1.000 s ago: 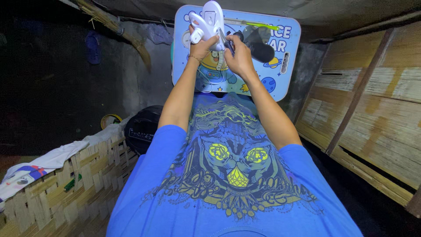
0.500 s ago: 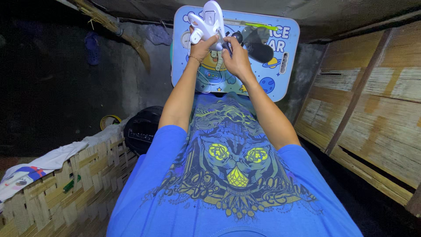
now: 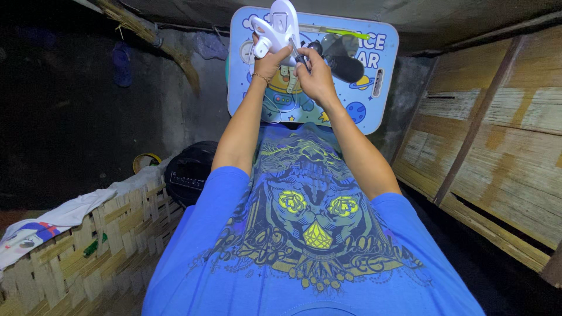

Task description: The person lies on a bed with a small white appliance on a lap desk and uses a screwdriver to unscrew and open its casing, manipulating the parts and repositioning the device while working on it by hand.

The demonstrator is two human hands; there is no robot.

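Head view: looks down the person's blue printed shirt (image 3: 304, 234) to both arms stretched out to the far end, over a small blue cartoon-printed table (image 3: 374, 88).
Left hand: left hand (image 3: 270, 61) is clenched around a white plastic device (image 3: 280, 29), holding it upright above the table's far left part.
Right hand: right hand (image 3: 316, 76) pinches a thin dark-tipped tool (image 3: 300, 57), seemingly a small screwdriver, its tip against the lower part of the white device.
Device place: raised in the air, not resting on the table; just to its right lies a dark rounded fan-like part (image 3: 342, 58).
Risk of slipping: the tool tip could skid off and jab the left hand, since the fingers sit just beside the tip.
Risk of dropping: the device is held in one hand at arm's length; a twist of the tool could turn it loose.
Risk of lost parts: anything small that comes free could fall to the dark floor or into the woven basket (image 3: 70, 257) at near left.
Light: dim surroundings make the contact point hard to judge.
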